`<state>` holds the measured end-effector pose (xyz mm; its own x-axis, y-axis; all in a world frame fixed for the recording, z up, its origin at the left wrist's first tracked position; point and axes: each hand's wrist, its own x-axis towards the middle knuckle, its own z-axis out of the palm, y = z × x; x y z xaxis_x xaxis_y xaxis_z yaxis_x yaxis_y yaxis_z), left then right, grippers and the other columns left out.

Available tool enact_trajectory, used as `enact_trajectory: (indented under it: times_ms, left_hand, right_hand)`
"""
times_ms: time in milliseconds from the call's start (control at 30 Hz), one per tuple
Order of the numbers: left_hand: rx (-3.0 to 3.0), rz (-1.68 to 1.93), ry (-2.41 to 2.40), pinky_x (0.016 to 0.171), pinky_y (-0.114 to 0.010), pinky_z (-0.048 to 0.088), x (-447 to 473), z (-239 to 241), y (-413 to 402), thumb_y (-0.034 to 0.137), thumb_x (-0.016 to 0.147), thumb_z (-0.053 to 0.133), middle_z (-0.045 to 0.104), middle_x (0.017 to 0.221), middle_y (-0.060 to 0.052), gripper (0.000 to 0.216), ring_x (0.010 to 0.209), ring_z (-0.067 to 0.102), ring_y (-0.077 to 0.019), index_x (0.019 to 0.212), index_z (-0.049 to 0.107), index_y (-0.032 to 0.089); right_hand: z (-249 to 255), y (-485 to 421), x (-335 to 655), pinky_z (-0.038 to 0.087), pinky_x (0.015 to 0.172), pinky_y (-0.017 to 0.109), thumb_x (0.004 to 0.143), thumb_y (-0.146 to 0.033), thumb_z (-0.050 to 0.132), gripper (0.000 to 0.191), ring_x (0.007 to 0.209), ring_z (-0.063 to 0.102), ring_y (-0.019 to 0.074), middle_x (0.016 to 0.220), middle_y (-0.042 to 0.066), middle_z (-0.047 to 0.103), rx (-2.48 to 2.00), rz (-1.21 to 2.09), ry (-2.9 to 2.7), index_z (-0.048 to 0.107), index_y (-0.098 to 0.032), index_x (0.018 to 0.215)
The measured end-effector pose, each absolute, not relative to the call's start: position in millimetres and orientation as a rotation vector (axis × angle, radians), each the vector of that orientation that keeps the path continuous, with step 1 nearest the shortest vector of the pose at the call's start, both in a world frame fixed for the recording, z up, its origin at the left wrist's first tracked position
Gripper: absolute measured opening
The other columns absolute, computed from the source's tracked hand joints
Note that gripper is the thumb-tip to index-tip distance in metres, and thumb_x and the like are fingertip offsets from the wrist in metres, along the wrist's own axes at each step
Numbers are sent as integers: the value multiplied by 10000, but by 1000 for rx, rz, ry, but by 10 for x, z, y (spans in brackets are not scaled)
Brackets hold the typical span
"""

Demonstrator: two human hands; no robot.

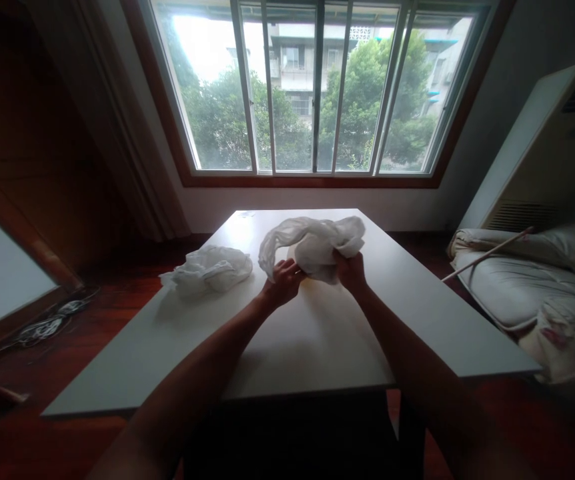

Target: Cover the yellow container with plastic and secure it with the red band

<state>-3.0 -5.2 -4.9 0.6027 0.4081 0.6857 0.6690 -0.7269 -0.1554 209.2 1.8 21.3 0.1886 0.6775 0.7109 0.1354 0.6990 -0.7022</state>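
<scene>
White, thin and heavily creased, the bundle [312, 241] lies lengthwise from left to right across my view, its long axis roughly parallel to the window [297, 100] ahead. From the top, its left end curls round and droops toward me in a narrow, twisted strip, leaving a loop-shaped gap beside the fuller middle. Its right end bunches into a rounded, puffy lump at about the same height as the top fold. I cannot tell whether it is cloth or thin plastic. The middle looks smoother and greyer in shadow, with a yellowish patch showing at its lower edge.

I have it over the far half of the white surface [327, 340], near the centre line. My left hand [285, 280] is closed around its lower left edge, fingers pointing inward; my right hand [351, 268] grips it below the right-hand lump. To the left, well apart from the bundle, a crumpled, translucent white heap [212, 268] rests on the surface.
</scene>
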Motion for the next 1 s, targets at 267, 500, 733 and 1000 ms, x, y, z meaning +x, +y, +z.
enact_trajectory:
  times_ms: [267,500,733,1000]
  left_hand:
    - [-2366,-883,-792,684,-323,481,3,-72,-112,110,920,504,658,875,-63,243,803,560,-197,901,725,210]
    - [-2422,-910,-776,716,-316,527,-9,-74,-100,70,922,465,667,962,-77,273,858,587,-194,956,710,187]
    - [-2493,-839,-598,716,-320,552,141,-43,-228,-6,866,429,675,1029,-78,368,840,578,-181,1020,701,188]
    - [-2647,-930,-680,807,-373,559,194,-108,-242,66,879,449,703,1090,-72,387,949,637,-215,1136,687,231]
  right_hand:
    - [105,125,2239,525,680,313,817,-319,601,154,751,618,201,774,41,680,-834,352,-1802,643,-173,800]
    - [110,110,2263,524,659,306,780,-344,674,173,781,644,217,839,42,714,-977,320,-1931,669,-191,860]
    - [77,122,2209,533,699,331,668,-265,743,234,856,685,290,904,110,739,-1307,181,-1964,681,-165,870]
    - [15,130,2176,543,851,380,744,-337,730,333,1034,677,319,1039,112,742,-1385,171,-1993,680,-190,1038]
